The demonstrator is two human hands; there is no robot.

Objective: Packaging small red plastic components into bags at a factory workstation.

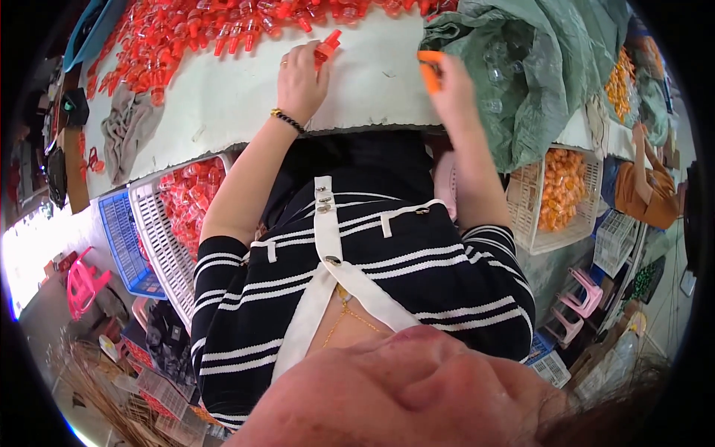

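single head-worn fisheye view, facing steeply down, close above the striped top [402, 261], hands [302, 83] farther off

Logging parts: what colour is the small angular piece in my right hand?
The small angular piece is orange, clearest in the head view.

Piled parts [179, 37] red and clear, lone piece [328, 48] same red, separate piece [430, 74] solid orange. Tabletop [372, 97] white, plastic bag [551, 89] dull green, cloth [128, 127] grey, top [402, 257] black with white stripes and trim, bracelet [288, 119] black and gold. Left crate [165, 249] white, right crate [525, 201] off-white, side crate [119, 216] blue, right stool [583, 294] pink.
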